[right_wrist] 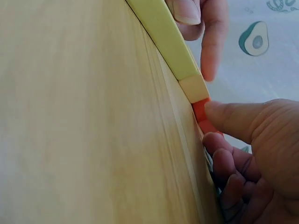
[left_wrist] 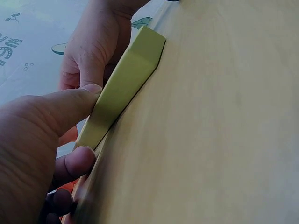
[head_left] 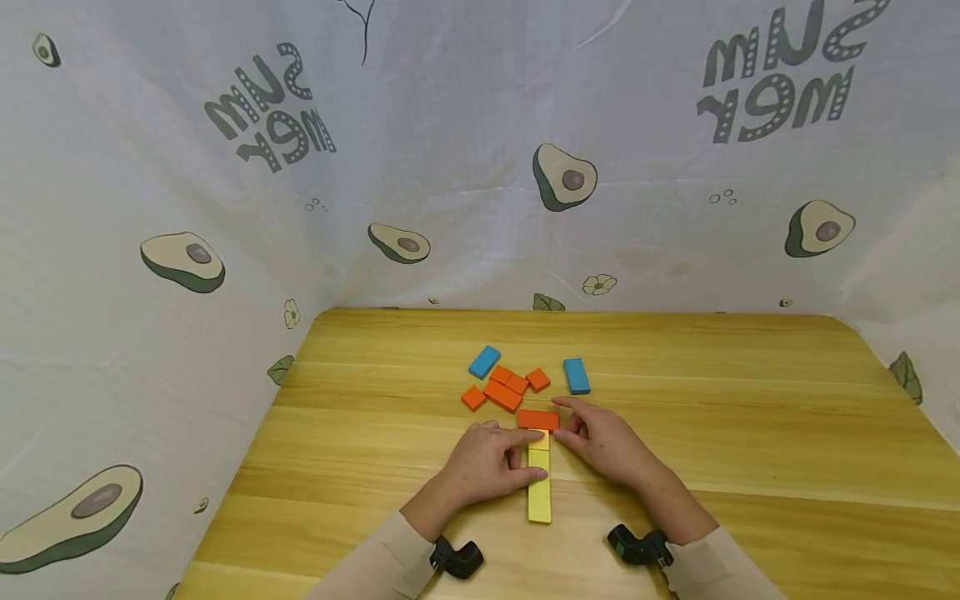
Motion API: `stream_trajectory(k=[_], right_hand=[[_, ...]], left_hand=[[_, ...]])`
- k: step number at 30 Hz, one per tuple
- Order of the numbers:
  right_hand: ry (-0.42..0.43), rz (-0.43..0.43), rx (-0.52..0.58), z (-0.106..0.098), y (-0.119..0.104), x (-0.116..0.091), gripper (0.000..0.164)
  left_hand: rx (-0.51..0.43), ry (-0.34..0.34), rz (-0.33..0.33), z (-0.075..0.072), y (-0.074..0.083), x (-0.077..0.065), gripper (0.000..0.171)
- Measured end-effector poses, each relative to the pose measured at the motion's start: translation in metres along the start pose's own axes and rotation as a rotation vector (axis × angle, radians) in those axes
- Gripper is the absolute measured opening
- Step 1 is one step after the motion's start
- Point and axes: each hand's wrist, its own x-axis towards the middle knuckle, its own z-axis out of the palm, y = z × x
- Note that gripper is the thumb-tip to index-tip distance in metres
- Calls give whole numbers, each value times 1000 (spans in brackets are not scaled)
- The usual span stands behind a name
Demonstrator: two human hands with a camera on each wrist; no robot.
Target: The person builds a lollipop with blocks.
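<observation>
A long yellow block (head_left: 539, 496) lies on the table, pointing away from me. A small pale-orange block (head_left: 542, 444) continues its line at the far end. Across that end lies an orange-red rectangular block (head_left: 537, 419), forming a T shape. My left hand (head_left: 483, 462) comes from the left, its index finger extended over the small block and its thumb touching the yellow one. At the orange-red block's right end is my right hand (head_left: 607, 442), index finger reaching past it. In the right wrist view, the right thumb (right_wrist: 233, 119) touches the orange-red block (right_wrist: 202, 109).
Beyond the hands lie several orange-red blocks, including a rectangular one (head_left: 503, 396) and loose small ones (head_left: 474, 397). Two blue blocks, one left (head_left: 484, 362) and one right (head_left: 577, 376), lie farther back. A patterned cloth (head_left: 465, 167) hangs behind the wooden table (head_left: 360, 392).
</observation>
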Motion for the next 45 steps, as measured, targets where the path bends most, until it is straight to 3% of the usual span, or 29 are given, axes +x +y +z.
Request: stream_trajectory(k=[9,15,21,25,32,38,45], right_hand=[[-36,23,76,-5,2,3,47],[7,23,58,-19,6,11,47],[82,-48,-20,-32,9,35,39],[44,-99,-85,-32,10,56,37],[-55,-142,-208,-33,6,80,49],[-130,-113,-200,-34,7,90,37],[-118,-60,-138,-32,13,93,40]], left_hand=[[-6,-36,-51,0,-1,0,74],[17,-50,-42,0,-2,3,71],[33,-50,-42,0,-3,3,68],[4,-59,-51,-1,-4,2,67],[1,-60,-35,-1,-7,4,66],[47,-50,-19,-1,-6,5,67],[47,-54,-33,-2,-6,5,67]])
